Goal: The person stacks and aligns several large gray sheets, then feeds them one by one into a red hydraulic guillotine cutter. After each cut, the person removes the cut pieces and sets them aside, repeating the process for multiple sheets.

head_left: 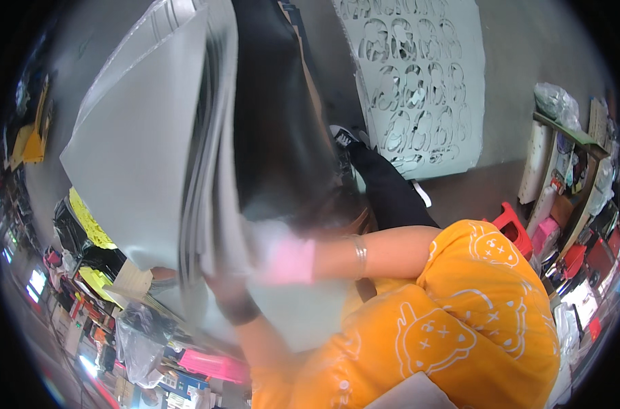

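Note:
A bundle of large grey flexible sheets (136, 143) rises up and bends over in front of me, its layered edges (211, 150) facing me. My left hand (222, 283), with a dark band at the wrist, is at the lower edge of the bundle and appears closed on it; a bit of skin shows past the far side. My right hand (272, 252), in a white glove with a pink cuff, is against the sheets' near side. Motion smears it, and its fingers cannot be made out. Beyond the bundle is a glossy black sheet-like surface (272, 102).
A pale sheet with rows of cut-out shapes (419, 88) lies on the floor ahead. To the right are a red plastic stool (511, 228) and a crowded shelf rack (572, 140). Plastic bags (143, 341), a pink item (214, 366) and clutter fill the lower left.

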Demonstrator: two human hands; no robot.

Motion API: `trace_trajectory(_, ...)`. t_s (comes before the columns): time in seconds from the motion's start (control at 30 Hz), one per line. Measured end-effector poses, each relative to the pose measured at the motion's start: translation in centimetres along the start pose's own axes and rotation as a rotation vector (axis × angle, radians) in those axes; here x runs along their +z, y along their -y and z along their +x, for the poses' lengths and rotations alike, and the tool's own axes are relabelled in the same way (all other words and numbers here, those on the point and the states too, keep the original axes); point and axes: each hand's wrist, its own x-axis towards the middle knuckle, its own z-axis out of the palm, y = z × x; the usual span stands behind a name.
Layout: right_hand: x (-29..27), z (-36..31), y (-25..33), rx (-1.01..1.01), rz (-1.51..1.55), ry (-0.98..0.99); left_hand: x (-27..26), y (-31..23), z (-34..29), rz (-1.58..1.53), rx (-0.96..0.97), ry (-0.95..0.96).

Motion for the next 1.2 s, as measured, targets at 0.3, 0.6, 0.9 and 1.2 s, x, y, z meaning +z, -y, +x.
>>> trace_trajectory(0.3, -7.0, 2.5, -10.1, 0.248, -0.457, 0.613, -6.6, -2.8, -0.7, 0.743, -0.311, -0.193)
trace_trajectory(0.6, -14.0, 6.2, -11.1, 0.039, -0.294, 0.063, -4.6, -0.1, -0.7, 0.762, 0.237, -0.313)
trace_trajectory(0.9, -10.0, 10.4, -7.3, -0.018, -0.021, -0.224, -3.5, -1.9, -1.1, 0.836, -0.087, -0.115)
trace_trajectory(1.2, -7.6, 11.6, -7.6, 0.307, -0.182, -0.035, -3.6, -1.6, -1.0, 0.870, -0.052, -0.075)
